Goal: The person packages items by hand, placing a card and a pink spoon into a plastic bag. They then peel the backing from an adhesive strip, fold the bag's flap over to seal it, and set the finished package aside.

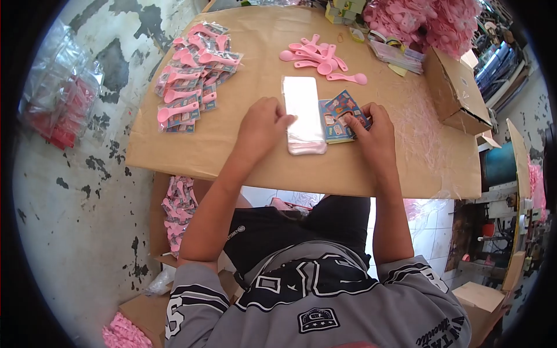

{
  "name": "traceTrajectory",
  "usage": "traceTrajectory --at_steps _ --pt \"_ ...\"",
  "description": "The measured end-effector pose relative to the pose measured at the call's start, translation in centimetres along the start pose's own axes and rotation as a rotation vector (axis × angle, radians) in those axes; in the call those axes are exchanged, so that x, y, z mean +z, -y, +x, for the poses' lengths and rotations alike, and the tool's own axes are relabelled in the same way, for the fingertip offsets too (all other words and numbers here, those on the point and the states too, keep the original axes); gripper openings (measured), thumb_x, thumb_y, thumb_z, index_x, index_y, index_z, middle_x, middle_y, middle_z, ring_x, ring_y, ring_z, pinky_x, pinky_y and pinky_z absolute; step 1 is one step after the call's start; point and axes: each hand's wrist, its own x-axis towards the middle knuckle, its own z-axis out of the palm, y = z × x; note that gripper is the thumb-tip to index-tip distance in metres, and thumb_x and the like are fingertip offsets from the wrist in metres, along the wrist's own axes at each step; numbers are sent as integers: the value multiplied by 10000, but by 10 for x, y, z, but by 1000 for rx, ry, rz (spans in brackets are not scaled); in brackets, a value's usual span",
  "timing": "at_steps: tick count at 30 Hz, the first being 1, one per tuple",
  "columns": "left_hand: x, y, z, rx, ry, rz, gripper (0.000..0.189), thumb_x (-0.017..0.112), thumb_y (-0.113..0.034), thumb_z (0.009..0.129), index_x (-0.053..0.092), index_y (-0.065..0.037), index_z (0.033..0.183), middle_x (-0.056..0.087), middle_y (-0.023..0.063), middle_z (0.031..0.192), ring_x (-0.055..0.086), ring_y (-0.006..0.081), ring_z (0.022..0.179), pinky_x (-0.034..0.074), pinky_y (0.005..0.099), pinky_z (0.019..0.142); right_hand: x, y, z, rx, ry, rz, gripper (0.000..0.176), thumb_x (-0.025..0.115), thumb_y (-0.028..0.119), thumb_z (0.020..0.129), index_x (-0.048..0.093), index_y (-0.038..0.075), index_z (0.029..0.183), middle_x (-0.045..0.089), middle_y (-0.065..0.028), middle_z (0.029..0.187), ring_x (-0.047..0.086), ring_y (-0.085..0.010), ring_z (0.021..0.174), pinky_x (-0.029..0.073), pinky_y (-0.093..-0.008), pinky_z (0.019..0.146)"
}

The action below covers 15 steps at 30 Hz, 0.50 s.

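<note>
A stack of clear plastic bags (pixel 304 110) lies on the brown table in front of me. My left hand (pixel 262 129) is at its left edge, fingers curled and the thumb resting on the top bag. Just right of the bags is a pile of blue printed cards (pixel 335 129). My right hand (pixel 376 132) pinches a printed card (pixel 345 105) between thumb and fingers, tilted over that pile. Beyond the bags, several loose pink spoons (pixel 325 57) lie heaped together. To the left are several bagged pink spoons with cards (pixel 187 75), overlapping in a long pile.
Large bags of pink spoons (pixel 420 20) stand at the back right, by a cardboard box (pixel 455 90) and tape rolls (pixel 394 43). Crumpled clear film (pixel 426 139) covers the table's right side. Below on the left, a box holds packed spoons (pixel 178 211).
</note>
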Motion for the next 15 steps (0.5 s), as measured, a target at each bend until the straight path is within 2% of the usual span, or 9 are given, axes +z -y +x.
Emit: traceTrajectory --at_steps 1,4,5,8,11,15 --pt "-6 2 1 -79 65 -80 303 789 -235 904 641 26 948 646 110 785 610 202 718 494 343 677 0 -1 0 3 -21 -1 324 762 268 933 658 -27 1018 609 -153 940 574 -322 914 461 -444 838" --pt "-12 9 0 -180 21 -271 229 773 -164 910 655 22 971 662 67 794 610 141 718 492 308 662 2 -5 -2 0 -90 73 279 729 235 964 658 -34 977 613 -149 918 588 -297 841 465 -421 755" --pt "-13 15 0 -204 39 -309 252 779 -143 914 646 15 1059 664 29 809 607 116 743 494 288 684 2 -4 -1 -8 -117 112 268 717 226 976 658 -35 964 616 -149 916 593 -288 819 466 -410 723" --pt "-20 14 -7 -296 25 -604 377 787 -119 919 605 13 1221 666 15 861 600 95 764 481 243 701 2 -2 1 -43 -227 212 263 693 237 1007 670 -21 966 627 -120 891 585 -221 748 442 -362 632" --pt "-36 18 -16 -444 181 -881 543 778 -87 933 517 15 1398 690 34 962 643 90 833 512 222 765 1 -2 -1 -21 -224 299 252 682 239 1025 686 -7 975 635 -73 859 548 -140 694 419 -309 589" --pt "-41 4 -33 -529 200 -1219 613 735 -31 956 448 1 1497 710 88 1096 703 127 930 568 238 838 4 0 -3 -49 -219 377 220 684 217 1027 700 0 991 631 -26 824 500 -75 658 395 -259 571"
